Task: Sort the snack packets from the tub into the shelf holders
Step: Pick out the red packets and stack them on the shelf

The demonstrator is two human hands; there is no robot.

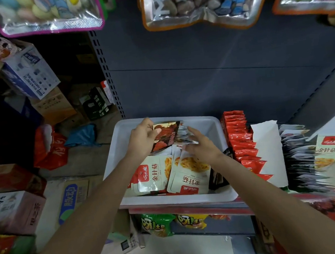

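Note:
A white tub (121, 136) stands on the shelf edge, holding white-and-red snack packets (153, 177) and some dark ones. My left hand (143, 140) grips a stack of dark packets (168, 134) above the tub's far half. My right hand (201, 146) reaches in from the right, its fingers stretched against the stack's right edge and its palm over the packets below. To the right of the tub stand shelf holders with a row of red packets (240, 141) and a row of dark packets (301, 159).
A white divider card (268, 148) stands between the two rows. A white packet (331, 149) lies on the dark row. Large snack bags (193, 1) hang overhead. Cartons (29, 74) and a red bag (49, 147) crowd the floor at left.

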